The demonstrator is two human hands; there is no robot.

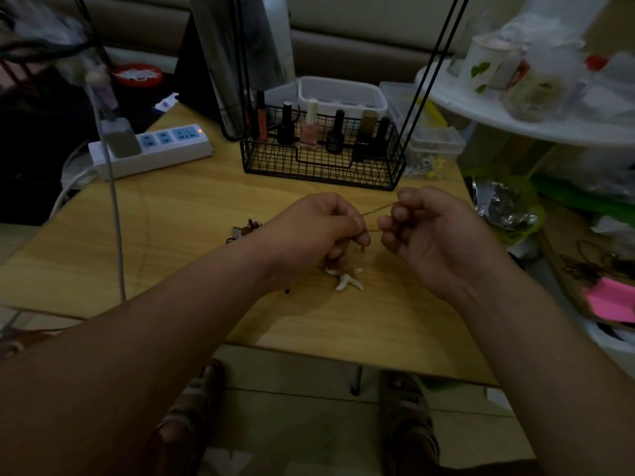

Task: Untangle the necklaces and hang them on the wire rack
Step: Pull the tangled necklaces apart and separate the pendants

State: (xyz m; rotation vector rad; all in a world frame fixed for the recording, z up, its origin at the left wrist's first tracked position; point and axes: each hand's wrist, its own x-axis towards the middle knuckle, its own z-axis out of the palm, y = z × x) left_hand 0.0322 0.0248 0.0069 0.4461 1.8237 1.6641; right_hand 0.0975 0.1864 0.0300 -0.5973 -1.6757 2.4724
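Clearly both hands are working at the centre of the frame: the left hand (319, 228) is pinching a thin chain (378, 211) between thumb and fingers, and the right hand (433, 231) is pinching the same chain just beside it, so a short length is running taut between them. Below the left hand a pale starfish pendant (347, 281) is lying on the wooden table (192, 214). The chain looks light, limp and easily kinked, so gentle fingertip pulls near the knot seem safest. At the upper middle the wire rack (323, 166) is standing, holding nail polish bottles (311, 127); nothing is hanging there yet.
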